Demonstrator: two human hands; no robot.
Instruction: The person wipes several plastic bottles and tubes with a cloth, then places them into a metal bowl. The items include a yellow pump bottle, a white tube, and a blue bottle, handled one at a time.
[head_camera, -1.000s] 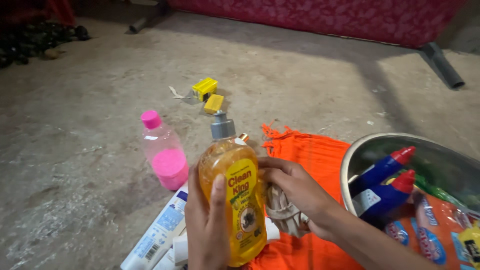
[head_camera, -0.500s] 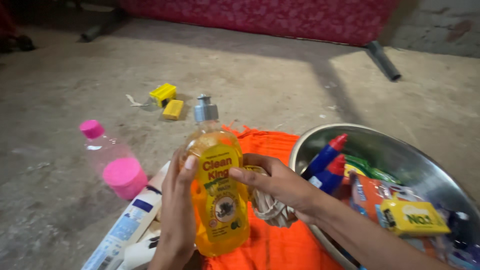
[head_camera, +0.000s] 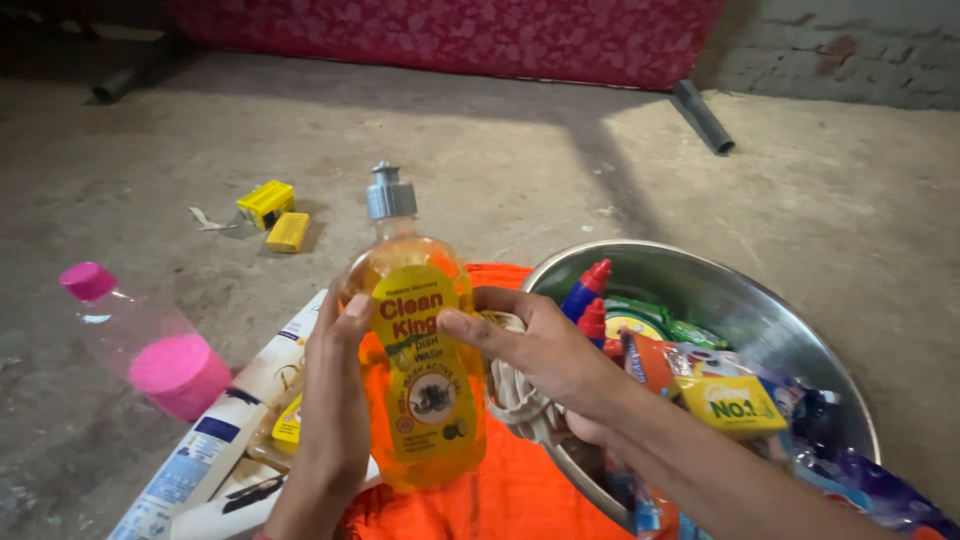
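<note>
Head view: left hand (head_camera: 335, 420) wrapped around orange dish-soap bottle (head_camera: 425, 370), grip closed on its side, bottle upright above orange cloth (head_camera: 520, 495). Right hand (head_camera: 545, 355) thumb on label, fingers closed on pale bundle (head_camera: 520, 400), maybe rope. Steel bowl (head_camera: 700, 285) of packets just right.

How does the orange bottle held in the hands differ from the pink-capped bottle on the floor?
The orange dish-soap bottle is held upright in both hands, the left hand around its side and the right hand touching its label; the pink-capped bottle lies tilted on the concrete floor, untouched. The first has a grey push-pull cap and is filled with orange liquid; the second is clear, with pink contents only at its base. Both are plastic.
</note>
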